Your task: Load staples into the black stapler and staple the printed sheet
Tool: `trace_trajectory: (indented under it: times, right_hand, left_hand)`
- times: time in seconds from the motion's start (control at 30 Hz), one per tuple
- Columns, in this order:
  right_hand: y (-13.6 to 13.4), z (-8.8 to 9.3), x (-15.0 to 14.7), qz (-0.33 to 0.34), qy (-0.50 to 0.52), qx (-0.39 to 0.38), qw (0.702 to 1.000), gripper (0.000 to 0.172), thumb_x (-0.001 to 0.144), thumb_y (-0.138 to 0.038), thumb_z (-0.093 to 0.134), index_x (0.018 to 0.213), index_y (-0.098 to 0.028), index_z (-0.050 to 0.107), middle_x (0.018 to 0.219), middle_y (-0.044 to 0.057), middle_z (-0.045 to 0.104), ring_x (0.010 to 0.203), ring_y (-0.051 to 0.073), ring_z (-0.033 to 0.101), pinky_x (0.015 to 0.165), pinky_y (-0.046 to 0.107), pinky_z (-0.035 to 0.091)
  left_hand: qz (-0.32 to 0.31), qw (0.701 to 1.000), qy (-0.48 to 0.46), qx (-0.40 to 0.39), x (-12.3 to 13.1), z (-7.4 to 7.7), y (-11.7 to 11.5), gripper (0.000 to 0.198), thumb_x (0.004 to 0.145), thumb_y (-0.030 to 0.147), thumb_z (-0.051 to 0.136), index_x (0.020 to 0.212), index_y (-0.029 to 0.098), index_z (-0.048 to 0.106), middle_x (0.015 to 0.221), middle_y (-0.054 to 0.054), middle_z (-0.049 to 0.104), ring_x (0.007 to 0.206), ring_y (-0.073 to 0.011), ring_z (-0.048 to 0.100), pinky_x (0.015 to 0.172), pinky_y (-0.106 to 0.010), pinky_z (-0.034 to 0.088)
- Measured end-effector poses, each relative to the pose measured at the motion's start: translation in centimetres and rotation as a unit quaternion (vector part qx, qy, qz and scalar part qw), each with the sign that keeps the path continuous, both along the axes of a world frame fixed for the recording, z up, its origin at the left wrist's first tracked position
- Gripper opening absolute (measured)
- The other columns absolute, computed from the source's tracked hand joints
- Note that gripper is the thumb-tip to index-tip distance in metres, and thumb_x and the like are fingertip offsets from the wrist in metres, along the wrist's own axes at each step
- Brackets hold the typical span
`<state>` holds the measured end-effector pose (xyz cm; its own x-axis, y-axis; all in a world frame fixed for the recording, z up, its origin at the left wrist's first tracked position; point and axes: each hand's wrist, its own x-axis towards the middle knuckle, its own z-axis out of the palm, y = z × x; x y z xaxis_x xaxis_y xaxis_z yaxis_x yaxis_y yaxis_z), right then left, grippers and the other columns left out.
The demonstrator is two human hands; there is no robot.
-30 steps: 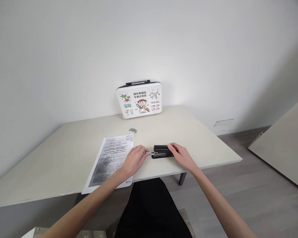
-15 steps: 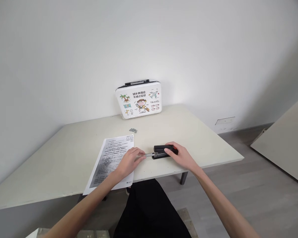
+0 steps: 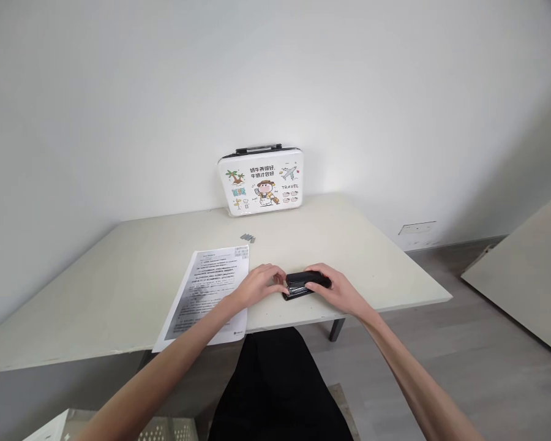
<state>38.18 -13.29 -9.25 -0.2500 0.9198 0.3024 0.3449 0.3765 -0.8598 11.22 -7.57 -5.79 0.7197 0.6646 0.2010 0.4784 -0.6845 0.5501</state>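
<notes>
A black stapler lies on the white table near its front edge. My right hand is wrapped round the stapler's right end, thumb on the near side. At the stapler's left end, the fingertips of my left hand are curled against it, and the metal part there is partly covered by them. Left of the stapler lies a printed sheet of paper, partly under my left forearm. Several small grey staple strips lie behind the paper and stapler.
A white case with cartoon prints and a black handle leans against the wall at the back of the table. Below the table at the lower left are white perforated containers. A wall socket plate is at the right.
My left hand has moved right, up to the stapler's end. The metal piece that stuck out of the stapler is now in, or hidden by my fingers. The view has shifted slightly.
</notes>
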Motion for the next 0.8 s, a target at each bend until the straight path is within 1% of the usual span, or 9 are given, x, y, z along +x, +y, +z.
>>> trace_trajectory:
  times: [0.17,0.3,0.43,0.6,0.7,0.77,0.8]
  right_hand:
    - [0.0,-0.1,-0.3,-0.004,-0.006,0.002,1.000,0.037,0.097,-0.052,0.061,0.122,-0.026,0.064,0.125,0.008,0.071,0.115,0.027,0.067,0.100,0.041,0.053]
    - [0.1,-0.4,-0.3,-0.002,-0.003,0.006,1.000,0.037,0.097,-0.053,0.061,0.123,-0.026,0.064,0.126,0.008,0.071,0.115,0.027,0.067,0.100,0.041,0.053]
    - [0.2,-0.5,-0.2,0.002,0.004,-0.004,1.000,0.040,0.096,-0.055,0.061,0.124,-0.028,0.064,0.129,0.009,0.071,0.120,0.029,0.065,0.101,0.043,0.053]
    - [0.1,-0.3,-0.2,0.014,0.015,-0.007,1.000,0.037,0.096,-0.055,0.062,0.122,-0.029,0.067,0.129,0.007,0.071,0.121,0.028,0.065,0.102,0.042,0.053]
    - [0.1,-0.2,-0.2,0.003,0.022,-0.014,1.000,0.036,0.095,-0.055,0.065,0.120,-0.028,0.068,0.126,0.007,0.072,0.119,0.027,0.066,0.102,0.042,0.053]
    - [0.0,-0.2,-0.3,-0.008,0.023,-0.024,0.999,0.036,0.094,-0.054,0.066,0.119,-0.028,0.068,0.126,0.006,0.073,0.117,0.027,0.067,0.102,0.041,0.053]
    - [0.0,-0.2,-0.3,-0.012,0.021,-0.029,0.999,0.036,0.094,-0.054,0.066,0.119,-0.028,0.068,0.125,0.006,0.073,0.117,0.027,0.067,0.101,0.041,0.053]
  left_hand:
    - [0.005,1.000,0.005,0.021,-0.1,-0.6,0.1,0.039,0.096,0.063,0.064,0.097,0.024,0.065,0.095,-0.004,0.072,0.095,-0.0246,0.068,0.089,-0.038,0.050]
    - [0.015,0.999,0.012,0.030,0.0,-0.4,-0.3,0.040,0.099,0.063,0.059,0.094,0.024,0.065,0.094,-0.005,0.073,0.094,-0.0249,0.067,0.088,-0.039,0.050]
    - [0.011,0.999,0.032,0.041,0.0,-0.1,-0.4,0.042,0.101,0.064,0.054,0.093,0.024,0.066,0.093,-0.005,0.073,0.091,-0.0243,0.067,0.086,-0.039,0.049]
    - [0.015,0.997,0.049,0.053,0.2,-0.6,-0.6,0.046,0.101,0.066,0.053,0.090,0.023,0.066,0.090,-0.005,0.072,0.090,-0.0249,0.066,0.087,-0.040,0.048]
    - [0.012,0.997,0.052,0.058,0.1,-0.8,-0.7,0.046,0.102,0.065,0.050,0.093,0.023,0.067,0.091,-0.006,0.072,0.091,-0.0251,0.066,0.088,-0.040,0.048]
    - [0.000,0.997,0.057,0.059,-0.7,-0.6,0.0,0.041,0.100,0.064,0.056,0.099,0.025,0.069,0.094,-0.005,0.073,0.094,-0.0250,0.067,0.090,-0.039,0.049]
    - [0.010,0.996,0.060,0.062,-1.3,-0.4,0.6,0.039,0.098,0.064,0.060,0.103,0.026,0.070,0.096,-0.004,0.074,0.095,-0.0247,0.068,0.092,-0.038,0.049]
